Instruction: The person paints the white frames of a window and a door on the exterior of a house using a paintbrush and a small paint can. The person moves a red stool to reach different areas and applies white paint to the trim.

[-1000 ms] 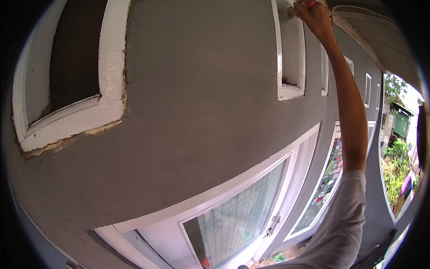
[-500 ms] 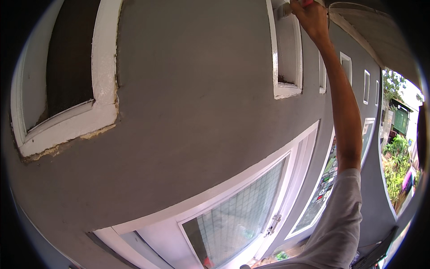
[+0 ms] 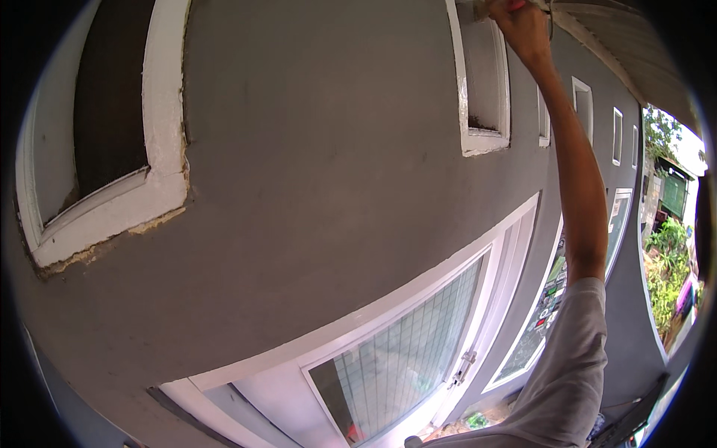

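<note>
My right arm reaches up along the wall, and my right hand (image 3: 526, 31) is at the top edge of the view. Its fingers are closed round a paintbrush (image 3: 515, 4) with a red part showing; the bristle end points left and is partly cut off by the view's edge. The brush is by the upper part of a small white window frame (image 3: 503, 82), whose paint looks glossy. Whether the bristles touch the frame I cannot tell. My left hand is out of view.
Left on the grey wall (image 3: 321, 149) is a larger white window frame (image 3: 164, 97) with rough, chipped edges. Below are a white door (image 3: 284, 403) with a glass pane and metal latch (image 3: 463, 366), and a wide window beyond. A roof (image 3: 624, 45) overhangs at upper right; plants (image 3: 668, 254) stand outside.
My right hand and the brush have shifted slightly upward in the view, so less of the brush shows. The wall and windows have shifted a little as my head moved.
</note>
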Action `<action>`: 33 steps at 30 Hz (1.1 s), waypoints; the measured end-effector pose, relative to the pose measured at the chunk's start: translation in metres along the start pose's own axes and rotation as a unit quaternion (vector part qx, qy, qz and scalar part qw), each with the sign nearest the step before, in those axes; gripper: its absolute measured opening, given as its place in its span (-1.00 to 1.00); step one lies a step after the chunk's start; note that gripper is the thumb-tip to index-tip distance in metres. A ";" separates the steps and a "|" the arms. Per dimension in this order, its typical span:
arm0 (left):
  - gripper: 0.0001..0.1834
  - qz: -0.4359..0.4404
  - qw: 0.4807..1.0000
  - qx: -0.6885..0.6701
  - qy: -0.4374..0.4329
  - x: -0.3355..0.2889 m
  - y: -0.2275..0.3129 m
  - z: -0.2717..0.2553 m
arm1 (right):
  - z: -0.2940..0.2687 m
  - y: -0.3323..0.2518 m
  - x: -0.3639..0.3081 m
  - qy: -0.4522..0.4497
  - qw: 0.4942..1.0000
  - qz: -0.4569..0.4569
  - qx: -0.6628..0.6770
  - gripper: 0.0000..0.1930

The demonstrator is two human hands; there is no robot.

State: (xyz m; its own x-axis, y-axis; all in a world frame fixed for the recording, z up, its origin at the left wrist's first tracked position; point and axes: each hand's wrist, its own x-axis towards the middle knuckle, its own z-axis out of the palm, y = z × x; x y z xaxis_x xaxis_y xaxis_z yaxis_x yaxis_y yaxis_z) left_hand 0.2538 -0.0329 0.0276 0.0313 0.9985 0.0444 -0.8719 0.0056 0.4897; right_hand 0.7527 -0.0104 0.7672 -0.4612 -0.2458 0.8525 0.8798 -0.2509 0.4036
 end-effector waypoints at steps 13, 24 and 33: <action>-0.43 -0.016 1.000 -0.012 0.003 -0.058 0.041 0.043 | -0.041 -0.073 -0.053 -0.099 0.986 0.132 -0.004 -0.81; -0.41 -0.041 0.999 -0.005 -0.013 -0.054 0.047 0.043 | -0.063 -0.083 -0.088 -0.093 0.978 0.174 0.063 -0.79; -0.40 -0.049 0.999 -0.005 -0.022 -0.056 0.047 0.047 | -0.065 -0.078 -0.100 -0.074 0.970 0.195 0.123 -0.81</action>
State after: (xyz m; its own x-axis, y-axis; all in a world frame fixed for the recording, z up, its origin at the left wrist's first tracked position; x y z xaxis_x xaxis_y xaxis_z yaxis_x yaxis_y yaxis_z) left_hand 0.2338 -0.0910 0.0895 0.1385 0.9897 0.0352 -0.8686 0.1043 0.4845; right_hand 0.7227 -0.0275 0.6291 -0.0831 -0.1358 0.9872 0.9933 0.0689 0.0931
